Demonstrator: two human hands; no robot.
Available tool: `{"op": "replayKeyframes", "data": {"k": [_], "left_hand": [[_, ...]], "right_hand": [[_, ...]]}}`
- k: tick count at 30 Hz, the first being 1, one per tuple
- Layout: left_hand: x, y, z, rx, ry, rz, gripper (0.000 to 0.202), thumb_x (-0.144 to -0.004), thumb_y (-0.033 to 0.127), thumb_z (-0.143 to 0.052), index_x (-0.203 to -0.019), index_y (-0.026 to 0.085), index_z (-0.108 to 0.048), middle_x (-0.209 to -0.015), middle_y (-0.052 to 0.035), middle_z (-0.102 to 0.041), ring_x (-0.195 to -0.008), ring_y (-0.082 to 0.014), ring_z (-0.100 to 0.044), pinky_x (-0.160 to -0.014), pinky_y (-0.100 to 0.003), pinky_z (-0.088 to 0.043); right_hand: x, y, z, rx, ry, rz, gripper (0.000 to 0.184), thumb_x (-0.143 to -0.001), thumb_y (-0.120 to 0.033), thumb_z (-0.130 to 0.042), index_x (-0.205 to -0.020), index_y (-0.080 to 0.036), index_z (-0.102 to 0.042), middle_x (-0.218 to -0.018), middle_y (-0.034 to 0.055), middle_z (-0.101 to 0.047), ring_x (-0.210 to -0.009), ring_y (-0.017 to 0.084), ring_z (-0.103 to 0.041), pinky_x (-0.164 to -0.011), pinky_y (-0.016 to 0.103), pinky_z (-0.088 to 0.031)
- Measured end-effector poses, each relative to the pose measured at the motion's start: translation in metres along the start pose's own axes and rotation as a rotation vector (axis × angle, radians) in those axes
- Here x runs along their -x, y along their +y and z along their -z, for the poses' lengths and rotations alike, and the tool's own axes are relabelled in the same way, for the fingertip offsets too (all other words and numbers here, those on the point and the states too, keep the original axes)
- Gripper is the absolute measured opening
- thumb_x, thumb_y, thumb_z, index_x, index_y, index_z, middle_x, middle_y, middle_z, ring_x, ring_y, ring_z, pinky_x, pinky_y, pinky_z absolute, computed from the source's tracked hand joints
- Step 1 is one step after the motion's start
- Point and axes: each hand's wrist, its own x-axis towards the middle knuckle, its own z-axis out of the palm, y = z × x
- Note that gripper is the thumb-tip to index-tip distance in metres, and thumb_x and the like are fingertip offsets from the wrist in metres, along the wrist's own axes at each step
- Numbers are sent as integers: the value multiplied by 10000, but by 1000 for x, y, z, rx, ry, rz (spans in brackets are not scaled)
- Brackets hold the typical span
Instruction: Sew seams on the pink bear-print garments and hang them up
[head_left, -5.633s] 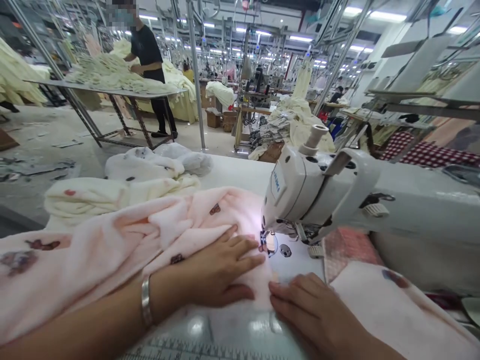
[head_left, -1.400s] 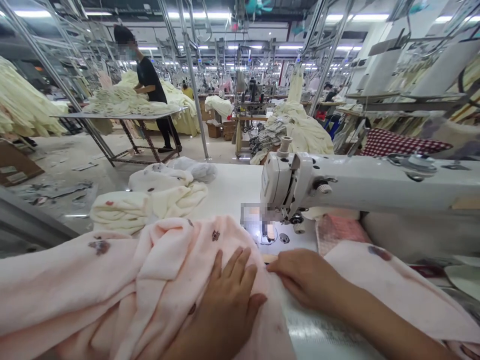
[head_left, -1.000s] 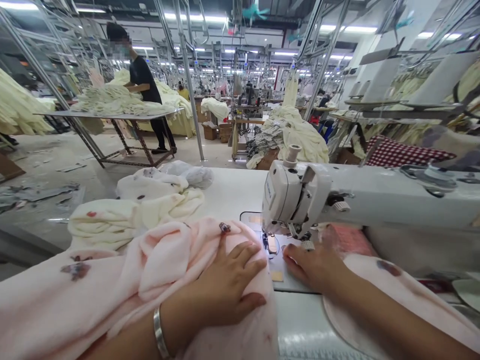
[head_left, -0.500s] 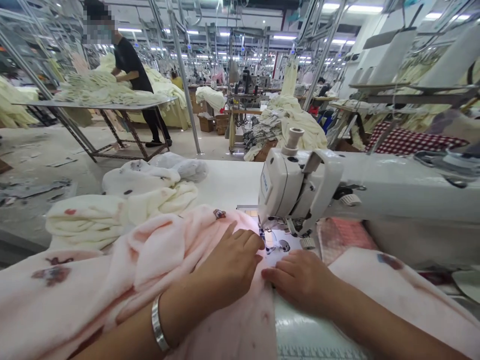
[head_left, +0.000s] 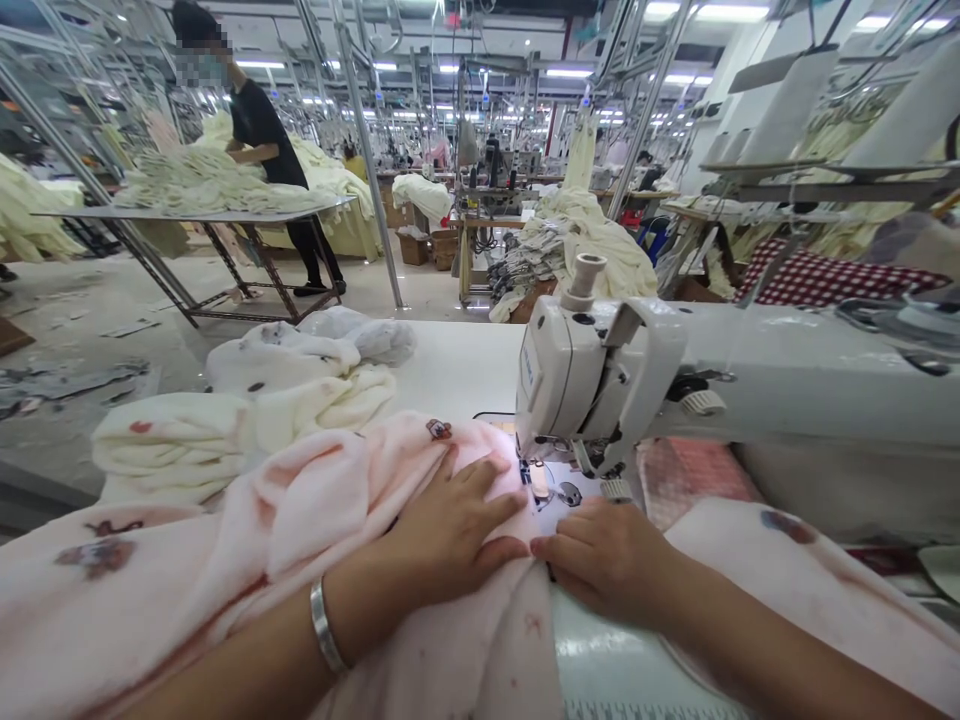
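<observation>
- The white sewing machine stretched across the right half of the view, with its head over the lit needle area.
- The pink fleece fabric, printed with small dark motifs, lay bunched over the near left of the table. One edge ran up to the needle, and another part of it lay on the right, in front of the machine's base.
- The white sewing table showed bare behind the fabric.
- A pile of folded cream fleece pieces sat on the table's far left, just behind the pink fabric.
- Far off on the left, a person in a black shirt stood at a metal table heaped with cream pieces.
- The left hand lay flat on the pink fabric with its fingers spread, the fingertips just left of the presser foot.
- The right hand rested palm down at the fabric's edge with its fingers held together and the tips close to the left thumb. Whether they pinched the edge could not be told.
- A silver bracelet circled the left wrist.
- The presser foot stood at the fabric's edge, just beyond both hands.
</observation>
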Motion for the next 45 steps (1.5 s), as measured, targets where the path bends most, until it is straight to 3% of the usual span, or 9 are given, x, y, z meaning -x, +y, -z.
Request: {"op": "replayKeyframes", "data": {"k": [9,13,16,19,25,30,34,38,45], "left_hand": [[-4,-1,3,-9,37,-77,312,-914,429,-450,-1148,232,-510,-1298,-113,-426,-1173,-299,-422,-907,-467,-375],[3,15,-3,-69,70,-110,129,-922,238,-461,-903,189,-579,-987,-52,-560,-945,-228,-505,-893,-447,-362],[10,23,-11,4,96,-127,184,-927,157,-421,-841,185,-581,-840,-19,-554,-789,-184,-482,-760,-367,-395],[14,23,-18,50,137,-147,203,-943,156,-384,-904,182,-582,-862,-25,-553,-799,-190,-470,-713,-362,-390],[10,17,-19,81,62,-180,169,-921,128,-423,-1017,181,-552,-980,-45,-553,-907,-209,-476,-810,-403,-389],[5,11,-16,118,126,-169,182,-923,133,-414,-1019,184,-561,-1004,-53,-565,-912,-201,-488,-814,-382,-406],[2,6,-17,115,151,-165,205,-933,152,-405,-1060,198,-558,-1060,-62,-565,-956,-208,-492,-846,-383,-404],[-5,-3,-16,88,168,-181,200,-948,175,-386,-1032,187,-567,-1067,-67,-567,-947,-202,-495,-840,-364,-399],[-28,-28,-4,79,187,-127,189,-939,237,-447,-872,198,-619,-896,-24,-591,-862,-173,-515,-814,-320,-386]], "right_hand": [[2,-4,1,-38,-63,-24,237,-834,-128,-395,-778,-196,-615,-555,-23,-529,-486,138,-419,-499,306,-223],[3,0,0,-95,-88,-75,235,-841,-139,-392,-793,-204,-613,-571,-27,-552,-503,127,-456,-501,290,-241],[4,5,2,-154,-115,-119,232,-843,-150,-395,-826,-220,-615,-607,-38,-591,-530,106,-500,-513,261,-266],[3,7,8,-200,-146,-158,231,-829,-154,-417,-867,-242,-628,-646,-47,-625,-556,91,-533,-525,238,-286],[1,7,19,-234,-195,-192,269,-770,-134,-465,-897,-274,-656,-654,-57,-644,-572,89,-570,-502,227,-270],[2,8,15,-186,-161,-203,256,-859,-180,-437,-995,-251,-641,-670,-27,-649,-555,107,-552,-495,248,-239],[4,4,15,-160,-127,-150,242,-885,-220,-412,-924,-228,-651,-609,-24,-594,-515,116,-487,-488,272,-213],[3,-1,16,-136,-114,-108,240,-899,-271,-416,-874,-230,-651,-585,-29,-559,-500,117,-437,-485,281,-203],[-1,-1,14,-104,-135,-184,294,-934,-265,-370,-856,-221,-650,-565,-25,-561,-469,106,-424,-463,260,-174]]}}
